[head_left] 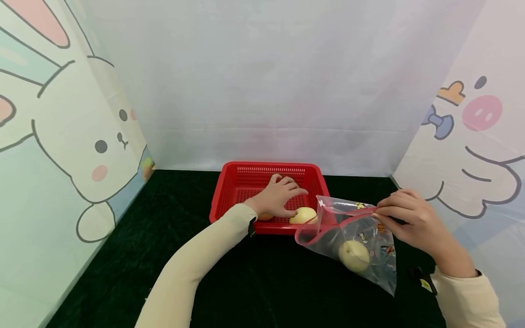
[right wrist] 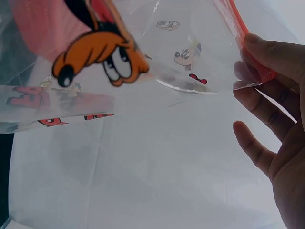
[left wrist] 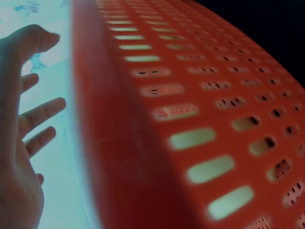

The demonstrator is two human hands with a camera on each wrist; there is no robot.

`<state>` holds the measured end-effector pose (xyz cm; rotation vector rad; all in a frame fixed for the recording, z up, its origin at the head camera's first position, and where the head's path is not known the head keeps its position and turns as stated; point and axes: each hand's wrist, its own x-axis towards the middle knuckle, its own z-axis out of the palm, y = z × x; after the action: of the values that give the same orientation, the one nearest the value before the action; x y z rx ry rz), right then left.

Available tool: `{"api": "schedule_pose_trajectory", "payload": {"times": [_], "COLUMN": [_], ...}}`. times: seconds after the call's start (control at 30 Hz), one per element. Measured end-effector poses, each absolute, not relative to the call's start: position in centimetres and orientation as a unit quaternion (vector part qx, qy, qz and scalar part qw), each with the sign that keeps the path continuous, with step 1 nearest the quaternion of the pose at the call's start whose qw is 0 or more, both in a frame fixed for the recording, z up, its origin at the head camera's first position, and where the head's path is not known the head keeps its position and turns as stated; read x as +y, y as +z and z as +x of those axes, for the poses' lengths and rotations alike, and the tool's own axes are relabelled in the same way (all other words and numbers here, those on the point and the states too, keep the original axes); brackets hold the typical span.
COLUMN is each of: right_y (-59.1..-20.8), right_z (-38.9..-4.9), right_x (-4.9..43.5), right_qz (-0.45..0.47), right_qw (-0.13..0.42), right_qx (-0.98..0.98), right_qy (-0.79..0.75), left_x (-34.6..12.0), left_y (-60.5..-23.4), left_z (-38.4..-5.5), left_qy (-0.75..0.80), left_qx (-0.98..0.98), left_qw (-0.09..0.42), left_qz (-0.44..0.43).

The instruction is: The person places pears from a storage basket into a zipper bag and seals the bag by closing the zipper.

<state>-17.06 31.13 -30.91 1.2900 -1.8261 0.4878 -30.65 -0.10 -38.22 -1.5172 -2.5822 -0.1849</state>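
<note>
Fingers (head_left: 298, 192) of the left hand (head_left: 274, 199) loosely spread, gripping nothing that we can see, over the red basket (head_left: 219, 195) at the centre of the frame. Left wrist view gives us the same hand beside the basket's slotted wall, thumb bent, fingers apart. Dark green desk (head_left: 176, 218) shows left of centre, basket standing on it.

Under the left hand we note a yellowish fruit (head_left: 265, 217), mostly hidden. Just right of it, in the basket's front right corner, a pale fruit (head_left: 303, 214). Thumb is close by; touching or not, we cannot tell.

Right of centre: clear bag (head_left: 344, 231), cartoon prints, pink zip edges parted at their left end, mouth overlapping the basket's front right corner as we see it. One bagged fruit (head_left: 354, 256) lies low inside. Farther right, the right hand (head_left: 414, 221) pinches the bag's upper edge between thumb and fingers; right wrist view agrees, the grip being on the pink strip.

Progress, as we judge it: partway. One fruit bagged; at least two left in the basket, full count unsure with the hand covering part. Bag not yet sealed.
</note>
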Motion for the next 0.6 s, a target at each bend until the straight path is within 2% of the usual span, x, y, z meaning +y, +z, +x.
{"api": "schedule_pose_trajectory", "payload": {"times": [0.4, 0.5, 0.6], "right_y": [-31.0, -31.0, -31.0], "right_z": [-16.9, -16.9, -16.9], "right_x": [31.3, 31.3, 31.2], "right_qz": [0.517, 0.517, 0.518], "right_qw": [0.409, 0.409, 0.409], "right_qx": [-0.727, -0.727, -0.726], "right_qy": [0.192, 0.193, 0.194], "left_x": [2.5, 2.9, 3.2], "left_y": [-36.2, -35.7, -35.6], "left_z": [-31.8, -32.2, -32.6], "left_qy": [0.084, 0.119, 0.176], "left_qx": [-0.888, -0.883, -0.866], "left_qw": [-0.052, -0.063, -0.050], "left_qz": [-0.449, -0.449, -0.465]}}
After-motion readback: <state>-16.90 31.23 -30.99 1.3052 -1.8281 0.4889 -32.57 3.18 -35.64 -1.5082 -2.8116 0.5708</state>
